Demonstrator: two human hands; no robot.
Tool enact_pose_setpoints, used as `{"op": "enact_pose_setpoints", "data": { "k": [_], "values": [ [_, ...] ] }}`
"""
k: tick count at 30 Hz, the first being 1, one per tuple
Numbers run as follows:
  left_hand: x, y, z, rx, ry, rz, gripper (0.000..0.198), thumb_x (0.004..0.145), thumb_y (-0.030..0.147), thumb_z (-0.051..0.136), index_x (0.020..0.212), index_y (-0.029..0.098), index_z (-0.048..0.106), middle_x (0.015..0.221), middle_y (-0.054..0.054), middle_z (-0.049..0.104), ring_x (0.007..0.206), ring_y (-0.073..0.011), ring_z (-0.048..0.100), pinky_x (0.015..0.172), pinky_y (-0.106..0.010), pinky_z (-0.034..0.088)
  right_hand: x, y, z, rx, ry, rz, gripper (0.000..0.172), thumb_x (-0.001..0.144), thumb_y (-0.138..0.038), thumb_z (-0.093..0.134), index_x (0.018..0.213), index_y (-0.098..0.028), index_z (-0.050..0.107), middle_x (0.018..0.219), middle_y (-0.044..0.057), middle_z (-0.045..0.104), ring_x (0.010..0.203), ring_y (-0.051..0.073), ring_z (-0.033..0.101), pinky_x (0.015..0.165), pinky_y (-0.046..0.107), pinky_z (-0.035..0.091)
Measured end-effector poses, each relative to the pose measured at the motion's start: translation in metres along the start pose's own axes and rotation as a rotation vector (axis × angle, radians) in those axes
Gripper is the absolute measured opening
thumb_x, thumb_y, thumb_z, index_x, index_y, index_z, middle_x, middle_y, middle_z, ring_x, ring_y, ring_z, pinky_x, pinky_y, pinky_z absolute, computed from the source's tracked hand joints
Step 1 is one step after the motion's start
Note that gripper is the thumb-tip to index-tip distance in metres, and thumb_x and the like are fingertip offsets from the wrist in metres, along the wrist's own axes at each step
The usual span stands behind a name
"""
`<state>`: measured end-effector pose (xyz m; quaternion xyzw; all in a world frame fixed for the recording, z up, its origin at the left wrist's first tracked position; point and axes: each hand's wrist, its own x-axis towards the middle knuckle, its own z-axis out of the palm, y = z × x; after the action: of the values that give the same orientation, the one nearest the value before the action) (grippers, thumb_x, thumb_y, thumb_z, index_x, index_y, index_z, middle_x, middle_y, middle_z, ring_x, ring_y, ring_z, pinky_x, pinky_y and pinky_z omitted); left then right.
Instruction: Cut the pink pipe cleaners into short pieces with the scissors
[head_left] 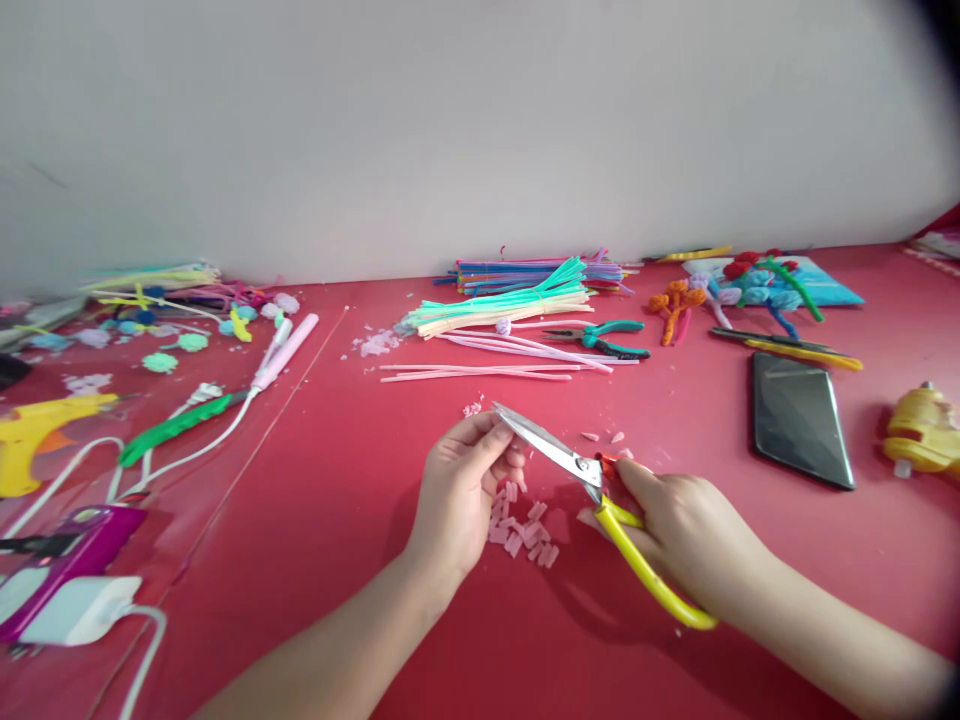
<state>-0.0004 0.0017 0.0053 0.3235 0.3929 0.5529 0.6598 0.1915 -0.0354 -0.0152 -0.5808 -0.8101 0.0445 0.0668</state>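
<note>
At the lower left of the frame, a white power adapter (82, 612) sits against the purple power strip (101, 525) on my red table (315, 520). At lower right, my right hand (686, 535) is closed around the yellow handles of the scissors (547, 445), whose blades point up and left toward the centre. Just below them lie the short pink chenille pieces (529, 530), loosely heaped beside my left hand (461, 485). That hand is curled, thumb against the fingers at the blade tips; I cannot tell whether it pinches anything. A black phone (801, 420) lies right of centre. Farther up, long pink chenille stems (472, 376) stretch across the middle, then teal-handled pliers (616, 330), then a mint-green bundle of stems (517, 303) before the pale wall (450, 130).
</note>
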Motion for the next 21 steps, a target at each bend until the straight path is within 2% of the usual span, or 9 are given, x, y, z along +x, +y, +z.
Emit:
{"op": "enact_pose_setpoints", "data": {
  "k": [13, 17, 21],
  "values": [
    [-0.001, 0.0, -0.001, 0.027, -0.04, -0.006, 0.006, 0.074, 0.017, 0.053, 0.078, 0.014, 0.057, 0.066, 0.0, 0.055, 0.056, -0.0053, 0.048, 0.049, -0.016, 0.04, 0.001, 0.002, -0.001, 0.01, 0.021, 0.033, 0.031, 0.076, -0.05, 0.037, 0.07, -0.02, 0.043, 0.044, -0.002, 0.049, 0.036, 0.011, 0.044, 0.041, 0.023, 0.017],
    [-0.003, -0.003, 0.001, 0.039, -0.086, -0.107, 0.007, 0.075, 0.02, 0.053, 0.079, 0.015, 0.055, 0.066, 0.0, 0.054, 0.055, -0.0053, 0.048, 0.048, -0.016, 0.04, 0.007, 0.0, -0.011, 0.072, 0.01, 0.133, 0.029, 0.074, -0.05, 0.04, 0.068, -0.021, 0.042, 0.047, -0.002, 0.05, 0.039, 0.012, 0.045, 0.042, 0.023, 0.019],
    [-0.007, -0.005, 0.004, 0.089, -0.186, -0.251, 0.011, 0.075, 0.025, 0.052, 0.079, 0.014, 0.054, 0.067, -0.001, 0.053, 0.048, -0.0048, 0.046, 0.042, -0.016, 0.037, 0.012, -0.002, -0.019, 0.372, -0.06, 0.195, 0.026, 0.074, -0.046, 0.04, 0.068, -0.021, 0.043, 0.053, -0.001, 0.051, 0.045, 0.011, 0.044, 0.043, 0.022, 0.025]
  ]
}}
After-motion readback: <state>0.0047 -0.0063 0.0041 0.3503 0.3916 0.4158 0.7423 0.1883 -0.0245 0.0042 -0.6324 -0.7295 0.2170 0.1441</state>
